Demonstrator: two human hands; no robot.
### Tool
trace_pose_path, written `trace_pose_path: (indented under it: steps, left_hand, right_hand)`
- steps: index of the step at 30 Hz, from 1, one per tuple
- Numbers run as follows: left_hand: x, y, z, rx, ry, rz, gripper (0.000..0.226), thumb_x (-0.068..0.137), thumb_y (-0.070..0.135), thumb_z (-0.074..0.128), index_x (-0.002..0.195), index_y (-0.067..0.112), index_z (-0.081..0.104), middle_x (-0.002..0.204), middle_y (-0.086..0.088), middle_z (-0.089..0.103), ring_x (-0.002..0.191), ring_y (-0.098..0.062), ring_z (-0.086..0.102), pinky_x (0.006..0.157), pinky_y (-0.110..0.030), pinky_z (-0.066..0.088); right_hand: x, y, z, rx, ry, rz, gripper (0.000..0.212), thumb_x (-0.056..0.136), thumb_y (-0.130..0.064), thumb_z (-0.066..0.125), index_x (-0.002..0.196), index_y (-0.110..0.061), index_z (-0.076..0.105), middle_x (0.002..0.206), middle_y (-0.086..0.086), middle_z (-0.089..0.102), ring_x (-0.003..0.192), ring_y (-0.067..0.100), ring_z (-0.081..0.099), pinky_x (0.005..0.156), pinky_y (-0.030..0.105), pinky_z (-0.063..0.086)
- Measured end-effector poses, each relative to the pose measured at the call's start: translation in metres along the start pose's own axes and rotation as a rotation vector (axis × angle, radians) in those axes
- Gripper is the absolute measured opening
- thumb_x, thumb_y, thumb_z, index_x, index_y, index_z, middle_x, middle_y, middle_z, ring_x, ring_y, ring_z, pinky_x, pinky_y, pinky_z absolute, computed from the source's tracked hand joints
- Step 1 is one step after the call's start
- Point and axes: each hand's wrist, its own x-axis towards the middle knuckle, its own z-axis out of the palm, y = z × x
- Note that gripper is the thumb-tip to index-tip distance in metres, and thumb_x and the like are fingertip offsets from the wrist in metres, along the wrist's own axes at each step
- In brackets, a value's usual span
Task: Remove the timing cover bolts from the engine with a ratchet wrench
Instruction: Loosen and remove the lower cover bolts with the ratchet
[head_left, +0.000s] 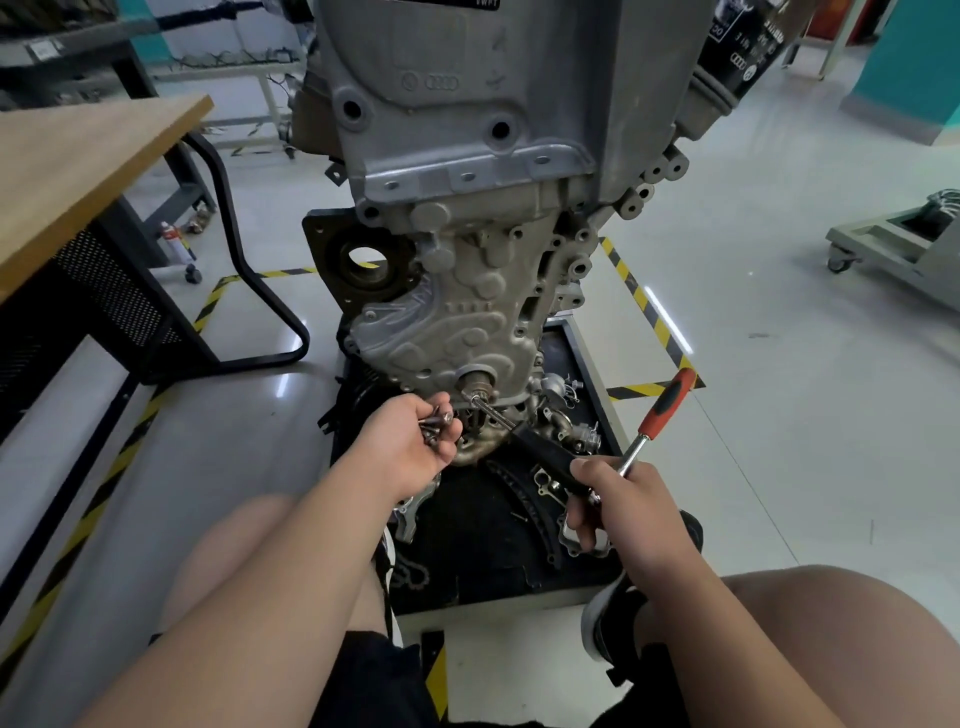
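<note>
On the left, near the wooden table (78, 171), the left hand (410, 441) is curled around a bunch of loose bolts (434, 423). The hand looks full. If one more bolt goes in, I think some could slip out and drop into the dark tray (587, 353) under the engine (467, 130), where many small parts already lie. They would be hard to find there.

In the middle, low on the cover (447, 332), the tip of the long bar (545, 457) sits on a bolt just right of the left hand. The bar comes in at a slant. If it does not sit straight, it may slip off and round the bolt head.

On the right, the right hand (618, 504) is wrapped around the head end of the wrench (667, 402), where the bar joins it. The handle sticks up and away to the right with no hand on it, so a strong turn looks hard from this grip.

The table top is flat, smooth wood. The bolts are small, grey and shiny. The cover is dull grey metal, bumpy, with round knobs and little holes around its edge. The bar is thick and black with a thin silver tip. The wrench has a silver stem and a red and black handle that looks rubbery. The floor (779, 364) is pale and glossy.
</note>
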Motion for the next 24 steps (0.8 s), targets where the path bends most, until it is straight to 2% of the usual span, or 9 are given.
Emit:
trace_pose_path:
  steps: [4,7,11,14,18,22,24]
  left_hand:
    - [0.0,0.008,-0.013,0.028,-0.004,0.022,0.021,0.098,0.007,0.036,0.09,0.014,0.054,0.057,0.002,0.062,0.047,-0.012,0.061,0.037,-0.016,0.035]
    - [0.001,0.012,-0.02,0.044,-0.014,0.015,0.015,0.1,0.014,0.045,0.089,0.016,0.055,0.059,0.005,0.065,0.043,-0.008,0.056,0.033,-0.015,0.031]
    - [0.003,0.015,-0.028,0.029,0.01,0.011,0.014,0.099,0.023,0.051,0.088,0.018,0.057,0.059,0.008,0.065,0.038,-0.005,0.047,0.031,-0.014,0.026]
    - [0.003,0.016,-0.031,0.02,0.018,-0.004,0.019,0.098,0.028,0.054,0.082,0.02,0.06,0.054,0.008,0.057,0.038,-0.005,0.044,0.031,-0.013,0.026]
    - [0.004,0.016,-0.033,0.039,0.05,-0.017,0.023,0.099,0.03,0.053,0.081,0.019,0.061,0.05,0.007,0.045,0.044,-0.007,0.039,0.031,-0.015,0.027]
    - [0.005,0.014,-0.035,0.072,0.083,-0.029,0.02,0.1,0.027,0.05,0.081,0.018,0.055,0.056,0.006,0.051,0.041,-0.006,0.041,0.031,-0.014,0.025]
    - [0.005,0.014,-0.037,0.059,0.108,-0.04,0.02,0.1,0.025,0.049,0.081,0.018,0.051,0.06,0.006,0.055,0.041,-0.006,0.041,0.031,-0.013,0.024]
  right_hand:
    - [-0.001,-0.004,-0.002,0.03,-0.032,-0.055,0.035,0.089,-0.026,0.052,0.057,-0.018,0.063,0.054,0.013,0.059,0.042,0.024,0.047,0.05,0.031,0.044]
    - [-0.001,-0.004,0.0,0.049,-0.053,-0.067,0.033,0.078,-0.037,0.051,0.053,-0.021,0.064,0.054,0.013,0.059,0.046,0.027,0.049,0.052,0.03,0.045]
    - [0.0,0.001,0.001,0.064,-0.08,-0.071,0.033,0.071,-0.046,0.052,0.053,-0.021,0.063,0.048,0.011,0.055,0.059,0.035,0.053,0.068,0.043,0.046]
    - [0.002,0.005,0.003,0.096,-0.103,-0.068,0.033,0.071,-0.047,0.052,0.059,-0.02,0.067,0.047,0.012,0.053,0.059,0.036,0.053,0.075,0.05,0.048]
    - [0.004,0.008,0.004,0.107,-0.108,-0.059,0.032,0.071,-0.046,0.053,0.072,-0.021,0.072,0.048,0.012,0.053,0.058,0.034,0.052,0.078,0.055,0.048]
    - [0.003,0.008,0.006,0.086,-0.111,-0.059,0.033,0.07,-0.046,0.054,0.065,-0.016,0.067,0.048,0.013,0.053,0.056,0.035,0.051,0.078,0.059,0.047]
    - [0.003,0.009,0.007,0.067,-0.119,-0.062,0.035,0.069,-0.046,0.054,0.063,-0.012,0.064,0.048,0.013,0.053,0.056,0.036,0.051,0.073,0.054,0.047]
